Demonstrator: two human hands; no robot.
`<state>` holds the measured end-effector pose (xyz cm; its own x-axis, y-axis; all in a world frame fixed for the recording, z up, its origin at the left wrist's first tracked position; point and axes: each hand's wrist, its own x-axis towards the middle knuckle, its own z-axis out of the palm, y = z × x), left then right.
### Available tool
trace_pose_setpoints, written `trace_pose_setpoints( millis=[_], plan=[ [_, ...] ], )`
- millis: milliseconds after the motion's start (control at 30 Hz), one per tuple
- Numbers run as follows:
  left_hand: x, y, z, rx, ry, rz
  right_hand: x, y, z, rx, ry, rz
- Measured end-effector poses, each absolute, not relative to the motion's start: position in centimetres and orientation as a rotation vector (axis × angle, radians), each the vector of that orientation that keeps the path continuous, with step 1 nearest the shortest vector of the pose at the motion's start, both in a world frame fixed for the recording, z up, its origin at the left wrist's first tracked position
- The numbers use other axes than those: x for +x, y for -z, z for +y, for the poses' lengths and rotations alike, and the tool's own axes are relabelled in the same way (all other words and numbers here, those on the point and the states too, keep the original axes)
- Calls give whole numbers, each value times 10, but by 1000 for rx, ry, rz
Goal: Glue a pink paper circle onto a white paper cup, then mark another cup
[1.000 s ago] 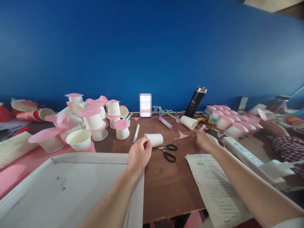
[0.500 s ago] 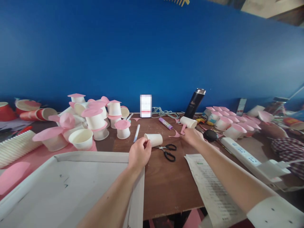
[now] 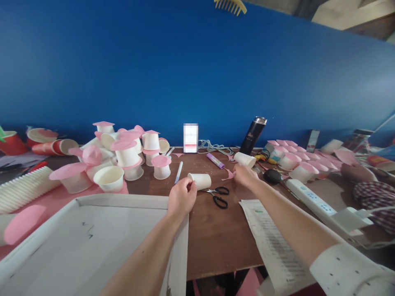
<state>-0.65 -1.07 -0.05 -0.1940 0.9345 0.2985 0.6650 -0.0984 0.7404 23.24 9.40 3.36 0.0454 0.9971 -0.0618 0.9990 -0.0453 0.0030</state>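
My left hand [image 3: 183, 195] is closed, thumb and fingers gripping the base end of a white paper cup [image 3: 200, 181] that lies on its side just over the table. Under the cup's mouth lie scissors with black handles [image 3: 220, 197]. My right hand [image 3: 245, 176] rests low over the table with curled fingers; what they hold, if anything, is hidden. Just left of its fingertips is a pink paper scrap [image 3: 228, 175]. Behind it another white paper cup [image 3: 244, 159] lies on its side. A purple glue stick [image 3: 215, 160] and a white pen [image 3: 179, 172] lie nearby.
Cups with pink paper tops [image 3: 125, 153] are piled at left, near a white tray [image 3: 123, 200]. More stand at right [image 3: 304, 172]. A black flask [image 3: 253, 135], phone [image 3: 190, 138], power strip [image 3: 311, 197] and printed sheet [image 3: 271, 234] surround the work area. Another person's checked sleeve [image 3: 373, 201] shows at right.
My right hand has shifted slightly left, and the pink strip that stood at its fingertips no longer shows. My left hand keeps hold of the cup. The view has tilted a little.
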Motion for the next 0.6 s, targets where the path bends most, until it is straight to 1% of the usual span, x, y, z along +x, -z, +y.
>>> trace_pose_setpoints(
  millis=[300,600],
  plan=[
    [-5,-2,-10,1739,-1162,1853,238,-43,100,2296,91,1978],
    [-5,-1,-10,1751,-1206,1831,233,-42,88,2250,89,2155]
  ],
)
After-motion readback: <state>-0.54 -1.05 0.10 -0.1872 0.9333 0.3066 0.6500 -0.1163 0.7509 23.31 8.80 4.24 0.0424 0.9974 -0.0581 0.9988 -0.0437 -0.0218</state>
